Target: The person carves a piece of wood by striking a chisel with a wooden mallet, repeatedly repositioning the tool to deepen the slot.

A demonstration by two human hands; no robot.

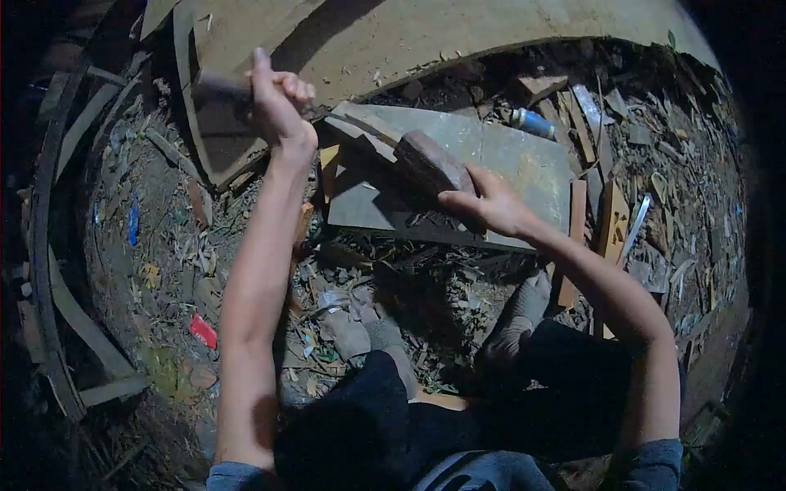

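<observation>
My left hand (282, 102) is raised at the upper left, its fingers wrapped round a dark tool (223, 87) that sticks out to the left. Motion blurs the tool, so I cannot make out its kind. In the middle, my right hand (495, 203) grips the near end of a dark, rough wood block (430, 168), thumb on one side and fingers over the other. The block slants above a flat grey slab (536, 176), and its underside is hidden. Beside its far end lie pale wood strips (368, 129).
Wood scraps and chips litter the ground around my feet. A blue can (532, 123) lies behind the slab. Thin wood strips (577, 237) lie to the right, and a large curved board (458, 33) spans the back. A red wrapper (203, 331) is on the left.
</observation>
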